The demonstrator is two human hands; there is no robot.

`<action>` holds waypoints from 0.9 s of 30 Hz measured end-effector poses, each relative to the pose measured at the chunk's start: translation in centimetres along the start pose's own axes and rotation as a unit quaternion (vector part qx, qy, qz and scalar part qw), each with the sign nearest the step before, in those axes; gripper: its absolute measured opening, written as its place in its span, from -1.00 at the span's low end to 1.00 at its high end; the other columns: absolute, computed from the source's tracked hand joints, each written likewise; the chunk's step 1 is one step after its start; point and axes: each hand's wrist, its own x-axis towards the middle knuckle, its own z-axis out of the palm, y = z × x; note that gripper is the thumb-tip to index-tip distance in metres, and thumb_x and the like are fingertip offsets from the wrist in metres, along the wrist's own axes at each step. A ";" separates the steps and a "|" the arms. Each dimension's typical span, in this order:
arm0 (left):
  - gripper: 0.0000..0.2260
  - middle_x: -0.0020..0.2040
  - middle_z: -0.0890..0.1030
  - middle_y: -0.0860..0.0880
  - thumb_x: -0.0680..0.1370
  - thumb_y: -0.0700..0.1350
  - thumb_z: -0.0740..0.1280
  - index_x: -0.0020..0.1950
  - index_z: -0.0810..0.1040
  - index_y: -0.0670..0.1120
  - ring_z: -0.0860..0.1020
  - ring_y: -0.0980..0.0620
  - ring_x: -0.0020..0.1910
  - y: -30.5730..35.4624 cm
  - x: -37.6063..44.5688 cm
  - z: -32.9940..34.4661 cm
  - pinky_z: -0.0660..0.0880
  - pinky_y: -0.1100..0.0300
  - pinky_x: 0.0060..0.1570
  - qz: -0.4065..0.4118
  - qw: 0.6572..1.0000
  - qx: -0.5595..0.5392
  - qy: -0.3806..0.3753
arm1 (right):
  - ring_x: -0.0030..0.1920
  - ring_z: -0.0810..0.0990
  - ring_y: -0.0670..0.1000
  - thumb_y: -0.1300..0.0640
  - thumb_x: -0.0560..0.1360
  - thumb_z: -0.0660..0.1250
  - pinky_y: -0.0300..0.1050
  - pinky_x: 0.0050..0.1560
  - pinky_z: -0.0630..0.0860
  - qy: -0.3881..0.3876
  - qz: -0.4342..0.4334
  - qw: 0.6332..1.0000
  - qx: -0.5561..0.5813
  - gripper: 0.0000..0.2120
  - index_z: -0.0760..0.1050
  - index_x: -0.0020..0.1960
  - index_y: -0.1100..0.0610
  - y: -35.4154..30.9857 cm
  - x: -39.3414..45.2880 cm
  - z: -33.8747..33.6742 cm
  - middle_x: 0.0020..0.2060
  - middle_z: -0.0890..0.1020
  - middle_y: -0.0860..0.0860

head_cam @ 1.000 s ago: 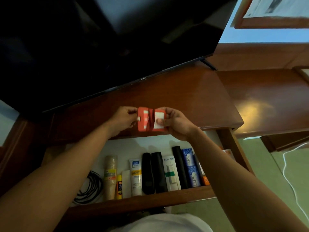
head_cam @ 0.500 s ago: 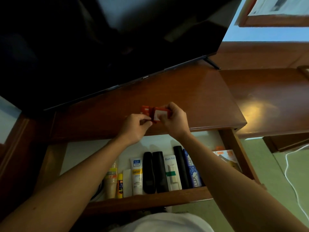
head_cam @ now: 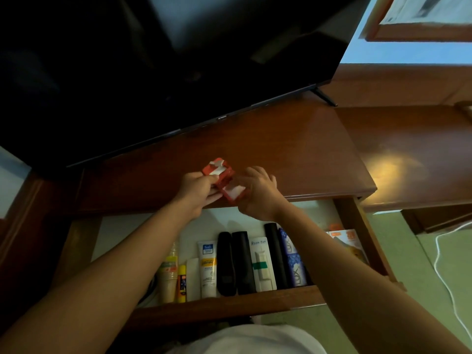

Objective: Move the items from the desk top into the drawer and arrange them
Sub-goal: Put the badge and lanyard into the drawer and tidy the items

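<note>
Together both hands, left hand and right hand, pinch the red packets, slanting far-left to near-right.

You're working in dim light: the TV is near black, a warm glare patch shines on the desk right of it, edges bend from the wide lens, and the picture looks soft.

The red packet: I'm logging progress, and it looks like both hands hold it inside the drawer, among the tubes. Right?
Not quite. Both the left hand and the right hand do hold the red packet, but the head view shows it over the desk top, not inside the drawer.
</note>
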 end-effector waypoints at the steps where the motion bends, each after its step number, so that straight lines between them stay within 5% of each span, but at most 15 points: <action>1: -0.86 0.01 0.65 -0.14 0.61 -0.27 0.28 0.14 0.54 -0.16 0.65 -0.06 -0.03 -0.1 0.1 -0.1 0.59 0.03 0.00 0.007 1.000 0.026 0.010 | 0.37 0.30 0.07 0.19 0.39 0.45 0.13 0.29 0.26 -0.039 0.034 0.998 0.021 -0.63 0.56 0.12 -0.14 0.3 0.0 0.2 0.21 0.47 -0.11; 3: -0.86 0.01 0.64 -0.09 0.62 -0.25 0.27 0.16 0.55 -0.14 0.64 -0.03 -0.04 -0.3 0.3 -0.5 0.58 0.07 -0.02 0.026 0.996 0.084 0.013 | 0.34 0.41 0.10 0.20 0.36 0.41 0.15 0.26 0.43 -0.005 0.105 0.978 0.179 -0.62 0.51 0.06 -0.19 0.3 0.0 0.1 0.24 0.48 -0.06; 5: -0.86 0.04 0.64 -0.06 0.63 -0.21 0.28 0.17 0.55 -0.09 0.63 -0.02 0.01 -0.8 0.6 -1.0 0.57 0.07 0.03 0.046 0.988 0.145 0.008 | 0.17 0.58 0.10 0.22 0.47 0.34 -0.03 0.01 0.63 0.059 0.194 0.910 0.361 -0.68 0.49 0.16 -0.06 0.1 0.0 -0.2 0.21 0.51 0.03; 8: -0.88 0.09 0.64 -0.07 0.62 -0.18 0.29 0.13 0.55 -0.02 0.61 -0.04 0.07 -1.4 0.8 -1.4 0.55 0.03 0.11 0.063 0.979 0.190 -0.021 | 0.00 0.68 0.04 0.17 0.63 0.27 -0.18 -0.17 0.64 0.020 0.260 0.863 0.432 -0.72 0.43 0.34 0.15 -0.4 0.0 -0.7 0.14 0.60 0.08; 13: -0.87 0.05 0.62 0.00 0.63 -0.17 0.28 0.15 0.52 -0.01 0.59 0.04 0.03 -2.4 0.6 -0.9 0.52 0.11 0.04 0.087 0.974 0.207 -0.040 | -0.02 0.69 0.07 0.18 0.62 0.30 -0.02 0.00 0.66 0.013 0.237 0.895 0.378 -0.88 0.58 0.10 0.17 -0.4 -0.1 0.0 -0.02 0.68 0.09; 16: -0.83 0.04 0.63 0.04 0.62 -0.17 0.29 0.21 0.50 -0.03 0.59 0.11 0.00 -2.6 0.6 -1.0 0.49 0.24 -0.09 0.104 0.969 0.214 -0.059 | -0.06 0.70 0.03 0.20 0.62 0.31 -0.07 -0.04 0.66 0.028 0.230 0.902 0.365 -0.91 0.59 0.05 0.15 -0.1 -0.2 0.3 -0.07 0.69 0.06; 20: -0.77 0.12 0.60 0.02 0.57 -0.16 0.36 0.22 0.50 -0.04 0.56 0.06 0.14 -3.1 1.1 -2.2 0.50 0.18 0.05 0.154 0.957 0.236 -0.073 | -0.13 0.67 -0.01 0.18 0.64 0.28 -0.16 -0.17 0.60 0.037 0.236 0.931 0.276 -0.88 0.59 0.08 0.11 0.8 -0.6 0.8 -0.08 0.68 0.01; 22: -0.72 0.25 0.53 0.05 0.57 -0.11 0.34 0.29 0.49 0.00 0.47 0.05 0.26 -3.8 1.9 -3.4 0.45 0.06 0.19 0.202 0.924 0.324 -0.034 | -0.20 0.63 -0.04 0.19 0.64 0.26 -0.22 -0.26 0.53 0.012 0.231 0.944 0.234 -0.85 0.59 0.14 0.14 1.6 -1.3 1.1 -0.09 0.66 0.01; 27: -0.53 0.59 0.10 -0.01 0.61 0.08 0.23 0.51 0.26 0.09 0.02 -0.08 0.56 -5.6 4.1 -4.8 -0.01 -0.14 0.48 0.248 0.764 0.592 0.058 | -0.19 0.57 0.01 0.22 0.62 0.25 -0.18 -0.30 0.43 -0.095 0.159 0.978 0.094 -0.79 0.64 0.12 0.10 3.5 -3.4 3.1 -0.11 0.65 -0.02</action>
